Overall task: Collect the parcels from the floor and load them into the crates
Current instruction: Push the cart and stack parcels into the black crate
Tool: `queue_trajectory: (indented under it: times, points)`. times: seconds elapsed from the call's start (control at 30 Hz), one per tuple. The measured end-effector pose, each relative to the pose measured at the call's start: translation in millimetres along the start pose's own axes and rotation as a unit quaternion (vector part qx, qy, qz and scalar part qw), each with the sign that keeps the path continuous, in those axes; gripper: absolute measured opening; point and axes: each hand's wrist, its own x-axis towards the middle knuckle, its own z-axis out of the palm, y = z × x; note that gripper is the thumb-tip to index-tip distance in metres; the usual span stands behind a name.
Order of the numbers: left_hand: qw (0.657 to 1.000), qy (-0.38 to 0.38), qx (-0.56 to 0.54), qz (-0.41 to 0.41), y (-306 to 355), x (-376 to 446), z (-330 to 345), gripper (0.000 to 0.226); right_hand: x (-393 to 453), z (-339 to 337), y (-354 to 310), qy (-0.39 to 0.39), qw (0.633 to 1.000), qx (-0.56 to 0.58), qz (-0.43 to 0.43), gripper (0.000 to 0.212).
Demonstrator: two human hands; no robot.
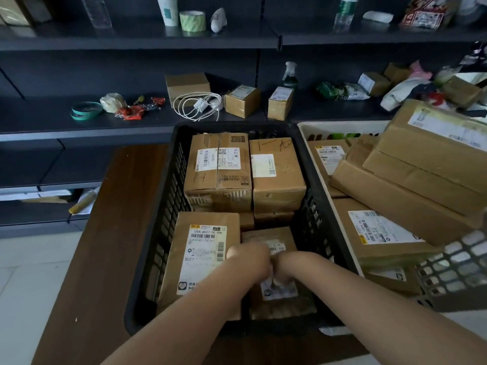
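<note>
Now both hands, left hand (249, 259) and right hand (286, 268), meet over the small parcel (279, 293) in the black crate (158, 233); grip blurred, cannot tell. Parcel's long axis runs away from the person.

Both hands, left hand (249, 259) & right hand (286, 267), blurred, down on small parcel (279, 299) in black crate (168, 180) w/ four other boxes. White crate (316, 127) just right, piled w/ parcels. Dark shelves (131, 40) behind.

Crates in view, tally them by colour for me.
black crate: 1
white crate: 1
grey crate: 1
Total: 3
</note>
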Motion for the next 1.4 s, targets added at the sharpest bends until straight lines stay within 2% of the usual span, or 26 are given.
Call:
queue_trajectory:
  times: [0.07, 0.13, 0.2, 0.27, 0.37, 0.43, 0.5, 0.53, 0.63, 0.67, 0.73, 0.8, 0.87, 0.93, 0.97, 1.03, 1.13, 1.27, 1.4]
  points:
    - [0.988, 0.082, -0.132, -0.002, -22, -3, -10, 0.034, 6, -11, 1, 0.017, 1.000, 0.007, -0.017, 0.044]
    - [0.952, 0.176, -0.249, -0.042, -51, -11, -19, 0.036, 9, -22, 2, 0.070, 0.994, 0.067, -0.052, 0.039]
    - [0.916, 0.242, -0.301, -0.107, -79, -18, -24, 0.045, 8, -32, -3, 0.066, 0.982, 0.161, -0.070, 0.054]
    - [0.897, 0.207, -0.349, -0.174, -97, -21, -23, 0.057, 5, -34, -13, 0.032, 0.970, 0.227, -0.082, 0.061]
    - [0.904, 0.134, -0.345, -0.215, -105, -19, -17, 0.077, 5, -27, -28, -0.012, 0.938, 0.335, -0.088, 0.045]
    - [0.898, 0.137, -0.356, -0.217, -108, -20, -15, 0.081, 10, -20, -33, -0.050, 0.887, 0.451, -0.089, 0.038]
    - [0.881, 0.127, -0.398, -0.223, -112, -20, -13, 0.088, 16, -12, -35, -0.095, 0.828, 0.546, -0.079, 0.050]
    - [0.872, 0.109, -0.423, -0.221, -113, -20, -11, 0.092, 17, -9, -36, -0.108, 0.822, 0.554, -0.080, 0.062]
    - [0.866, 0.093, -0.448, -0.204, -109, -22, -1, 0.095, 14, 0, -39, -0.093, 0.842, 0.522, -0.097, 0.084]
    - [0.863, 0.108, -0.455, -0.193, -110, -22, 0, 0.092, 12, 1, -39, -0.078, 0.846, 0.518, -0.104, 0.085]
    - [0.839, 0.124, -0.498, -0.180, -114, -18, -3, 0.080, 10, 0, -40, -0.040, 0.830, 0.545, -0.107, 0.068]
    - [0.775, 0.105, -0.587, -0.209, -116, -16, -9, 0.062, 9, -3, -37, -0.020, 0.818, 0.569, -0.086, 0.058]
    - [0.702, 0.066, -0.663, -0.252, -111, -19, -11, 0.046, 7, -6, -34, -0.003, 0.824, 0.562, -0.074, 0.061]
    - [0.649, 0.055, -0.705, -0.281, -106, -18, -8, 0.053, 5, -10, -32, 0.030, 0.848, 0.524, -0.068, 0.064]
    - [0.637, 0.053, -0.712, -0.291, -106, -15, -6, 0.060, 4, -11, -31, 0.042, 0.858, 0.507, -0.069, 0.061]
    - [0.620, 0.042, -0.726, -0.294, -106, -12, -6, 0.067, 1, -13, -32, 0.043, 0.869, 0.489, -0.063, 0.058]
    - [0.601, 0.048, -0.742, -0.294, -111, -5, -4, 0.063, -4, -10, -35, 0.023, 0.877, 0.472, -0.084, 0.055]
    - [0.605, 0.045, -0.745, -0.278, -109, 1, -2, 0.065, -5, -7, -35, 0.038, 0.865, 0.490, -0.097, 0.051]
    - [0.611, 0.040, -0.742, -0.274, -114, 9, -2, 0.063, -1, -11, -32, 0.025, 0.884, 0.457, -0.092, 0.062]
